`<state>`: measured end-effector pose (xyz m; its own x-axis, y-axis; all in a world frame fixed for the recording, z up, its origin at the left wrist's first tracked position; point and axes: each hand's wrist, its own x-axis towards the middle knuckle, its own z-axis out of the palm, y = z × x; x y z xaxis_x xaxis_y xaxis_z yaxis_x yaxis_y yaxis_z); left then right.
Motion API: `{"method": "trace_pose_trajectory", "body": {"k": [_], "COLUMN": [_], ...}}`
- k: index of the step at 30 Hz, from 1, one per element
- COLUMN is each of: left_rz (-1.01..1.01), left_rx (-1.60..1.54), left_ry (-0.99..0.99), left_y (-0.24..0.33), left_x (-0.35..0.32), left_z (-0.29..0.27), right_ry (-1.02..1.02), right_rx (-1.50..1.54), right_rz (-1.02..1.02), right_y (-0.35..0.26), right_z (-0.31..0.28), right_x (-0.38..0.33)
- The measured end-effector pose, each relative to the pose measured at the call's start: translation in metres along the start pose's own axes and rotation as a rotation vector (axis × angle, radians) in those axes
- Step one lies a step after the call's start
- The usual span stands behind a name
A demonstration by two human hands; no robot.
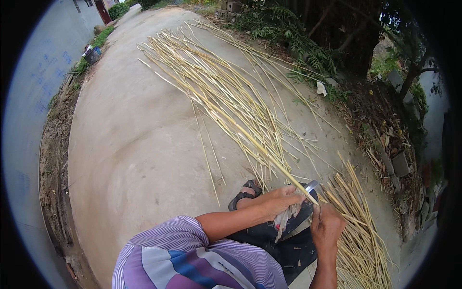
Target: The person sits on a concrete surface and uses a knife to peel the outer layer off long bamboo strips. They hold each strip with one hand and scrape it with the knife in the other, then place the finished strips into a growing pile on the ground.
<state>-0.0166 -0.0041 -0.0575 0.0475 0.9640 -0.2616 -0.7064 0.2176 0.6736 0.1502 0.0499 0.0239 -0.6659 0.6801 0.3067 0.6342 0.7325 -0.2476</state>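
Note:
A long pale yellow-green stalk (pixel 250 139) slants from the pile ahead down to my hands. My left hand (pixel 281 202) is closed around a knife, with a greyish rag (pixel 287 216) bunched under the fingers. The knife's shiny blade (pixel 312 186) sticks out past the hand and crosses the stalk. A small red spot below the fist could be part of the handle; most of the grip is hidden. Just right of the blade, my right hand (pixel 329 222) is closed on the near end of the stalk, thumb along it.
A wide pile of pale stalks (pixel 207 91) lies on the concrete path (pixel 120 159) ahead. Another bundle of stalks (pixel 358 236) lies at my right. My sandalled foot (pixel 246 193) is beside the left forearm. Plants (pixel 298 38) and debris edge the right side; a wall (pixel 33 106) runs left.

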Motion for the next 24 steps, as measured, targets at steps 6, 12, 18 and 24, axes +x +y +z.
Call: {"method": "trace_pose_trajectory", "body": {"k": [6,12,18,24], "left_rz": [-0.063,0.017,-0.028,0.066], "left_rx": [0.196,0.188,0.042,0.706], "left_ry": [0.065,0.121,0.158,0.177], "left_y": [-0.035,-0.018,0.005,0.079], "left_x": [0.005,-0.008,-0.004,0.018], "left_z": [-0.034,-0.034,-0.056,-0.037], "right_ry": [0.014,-0.133,-0.126,0.24], "right_rx": [-0.025,-0.03,0.077,0.243], "right_rz": [-0.066,-0.082,0.002,0.046], "right_y": [-0.018,-0.018,-0.029,-0.041], "right_z": [-0.003,0.015,0.048,0.064], "right_x": [0.019,0.013,0.013,0.028]}}
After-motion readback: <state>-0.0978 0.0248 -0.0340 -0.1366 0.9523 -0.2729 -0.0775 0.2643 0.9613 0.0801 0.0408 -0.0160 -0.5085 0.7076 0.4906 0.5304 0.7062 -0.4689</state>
